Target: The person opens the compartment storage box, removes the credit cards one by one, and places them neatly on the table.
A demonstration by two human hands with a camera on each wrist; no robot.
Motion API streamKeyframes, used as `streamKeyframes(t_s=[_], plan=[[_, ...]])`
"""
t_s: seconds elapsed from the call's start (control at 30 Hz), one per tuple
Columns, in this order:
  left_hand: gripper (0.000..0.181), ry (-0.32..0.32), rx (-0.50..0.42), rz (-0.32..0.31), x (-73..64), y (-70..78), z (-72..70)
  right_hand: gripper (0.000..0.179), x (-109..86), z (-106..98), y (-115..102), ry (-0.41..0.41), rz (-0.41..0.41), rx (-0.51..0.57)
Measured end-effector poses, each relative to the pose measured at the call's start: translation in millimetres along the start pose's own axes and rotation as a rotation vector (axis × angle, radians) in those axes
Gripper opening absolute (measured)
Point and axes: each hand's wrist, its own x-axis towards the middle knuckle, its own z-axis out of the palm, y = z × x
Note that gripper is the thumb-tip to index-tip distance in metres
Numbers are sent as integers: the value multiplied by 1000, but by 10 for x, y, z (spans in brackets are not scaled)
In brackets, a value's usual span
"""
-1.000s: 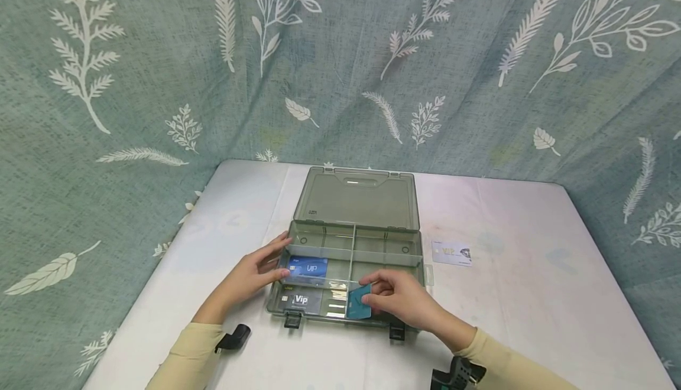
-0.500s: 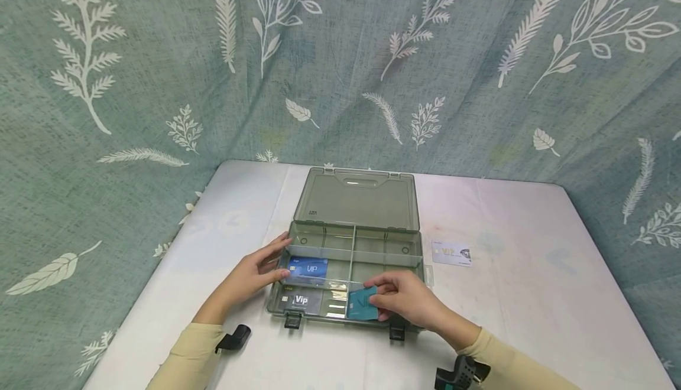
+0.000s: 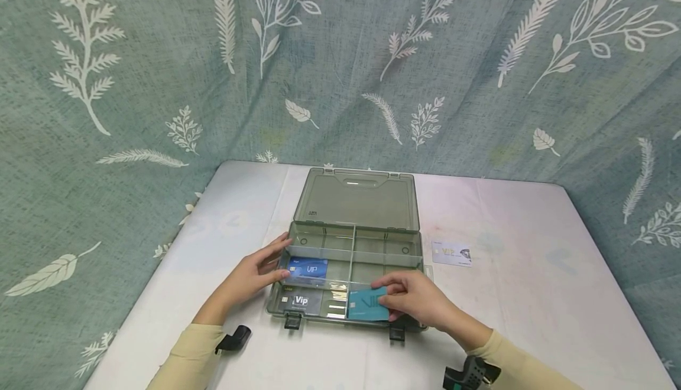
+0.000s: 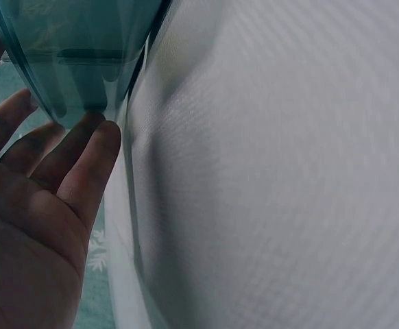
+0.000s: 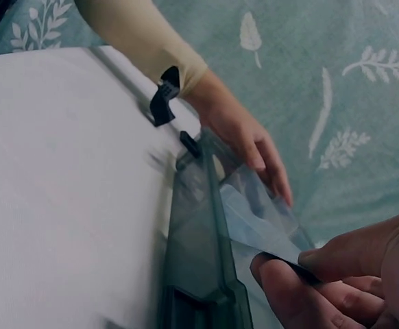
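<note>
A teal card (image 3: 368,304) is pinched by the right hand (image 3: 412,299) at its right short edge — thumb and fingers clamped on it, as the right wrist view also shows. The card is held nearly flat over the front right compartment of the open box (image 3: 353,260), its long axis running from 9 to 3 o'clock, and it extends toward 9 o'clock from the grip. The right hand is the nearer one to it by far.

The left hand (image 3: 254,275) is laid against the box's left wall with fingers straight and relaxed; nothing is gripped by it, and in the left wrist view its fingertips (image 4: 97,140) are seen touching the wall.

"VIP" can be read on three cards: the teal one, a blue card (image 3: 307,269) in the middle left compartment, and a grey card (image 3: 300,301) in the front left compartment at 9 o'clock from the teal one. A white card (image 3: 451,253) is lying on the counter (image 3: 532,295) just beside the box at 3 o'clock — gold lettering is visible, apparently "VIP" too, though it is too small to be sure. Smaller print cannot be read.
</note>
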Motion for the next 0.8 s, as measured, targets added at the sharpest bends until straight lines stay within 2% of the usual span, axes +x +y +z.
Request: streamKeyframes(t_s=[0.37,0.8], plan=[[73,1,6,-10,5,4,-3,32,-104,-135,0,3,-10,-53],[73,-1,-3,-5,1,8,5,31,-256,-376,9,67,-16,-61]])
